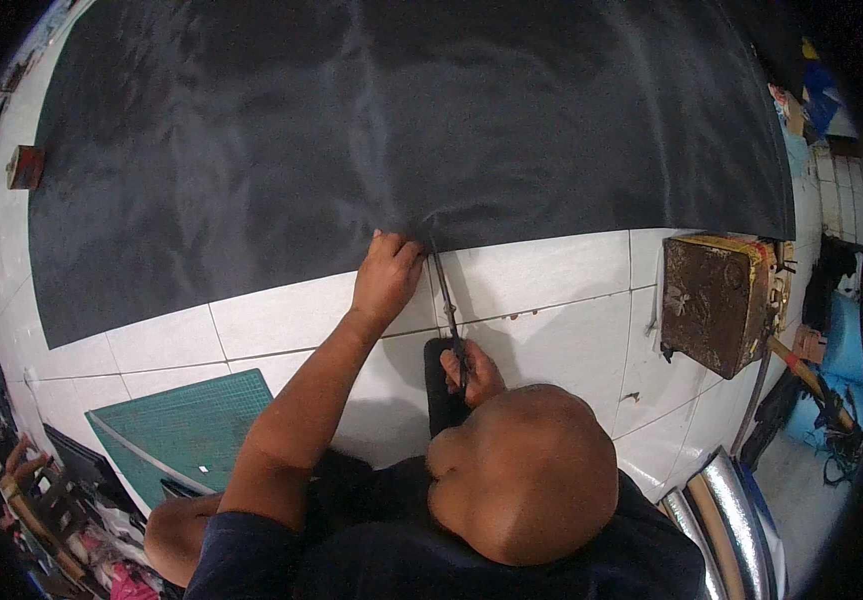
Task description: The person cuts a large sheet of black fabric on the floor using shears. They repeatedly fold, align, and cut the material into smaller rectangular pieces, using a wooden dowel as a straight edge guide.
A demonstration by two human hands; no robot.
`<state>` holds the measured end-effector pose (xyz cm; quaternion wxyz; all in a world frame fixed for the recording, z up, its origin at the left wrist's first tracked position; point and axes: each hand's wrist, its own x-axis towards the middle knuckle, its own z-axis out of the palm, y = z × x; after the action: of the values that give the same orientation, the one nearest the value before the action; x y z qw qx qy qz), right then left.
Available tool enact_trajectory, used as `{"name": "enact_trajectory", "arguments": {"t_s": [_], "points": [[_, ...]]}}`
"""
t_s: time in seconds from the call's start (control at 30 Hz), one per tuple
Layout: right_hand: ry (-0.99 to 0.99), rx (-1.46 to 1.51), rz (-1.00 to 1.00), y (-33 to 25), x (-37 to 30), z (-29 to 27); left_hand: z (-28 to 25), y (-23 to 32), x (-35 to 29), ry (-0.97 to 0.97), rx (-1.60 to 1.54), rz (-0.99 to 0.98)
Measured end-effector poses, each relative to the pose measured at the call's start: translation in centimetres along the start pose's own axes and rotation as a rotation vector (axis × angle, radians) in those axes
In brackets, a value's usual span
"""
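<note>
A large black fabric sheet [511, 130] lies spread over the white tiled floor, its near edge running across the middle of the view. My left hand [388, 275] has its fingers closed at that near edge, gripping the fabric. Just to the right, my right hand [476, 375] is closed round the handles of long dark scissors [448, 308]. The blades point away from me and their tips meet the fabric close beside my left fingers. A small crease rises in the sheet at the tips. My right forearm is mostly hidden.
A green cutting mat [191, 425] lies at the lower left with a strip-like ruler [141, 450] across it. To the right stands a worn brown box [716, 300], with a hammer-like handle [796, 362] beside it. Shiny rolls [726, 520] stand at lower right. A small block [26, 168] sits on the fabric's left edge.
</note>
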<state>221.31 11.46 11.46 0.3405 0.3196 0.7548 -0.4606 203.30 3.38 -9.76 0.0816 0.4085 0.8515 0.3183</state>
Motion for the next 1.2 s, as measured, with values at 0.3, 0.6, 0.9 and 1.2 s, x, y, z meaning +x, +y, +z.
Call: {"name": "enact_trajectory", "arguments": {"t_s": [0.3, 0.6, 0.9, 1.2], "points": [[0.1, 0.128, 0.074, 1.7, 2.5, 2.4, 0.5, -0.4, 0.0, 0.029, -0.01, 0.054], [0.168, 0.273, 0.022, 4.9, 6.0, 4.8, 0.8, -0.4, -0.1, 0.041, -0.027, 0.071], [0.243, 0.418, -0.047, 7.9, 10.6, 7.4, 1.0, -0.3, -0.2, 0.069, -0.02, 0.076], [0.324, 0.472, -0.112, 9.8, 15.7, 9.1, 0.6, -0.2, -0.3, 0.094, -0.105, 0.075]]}}
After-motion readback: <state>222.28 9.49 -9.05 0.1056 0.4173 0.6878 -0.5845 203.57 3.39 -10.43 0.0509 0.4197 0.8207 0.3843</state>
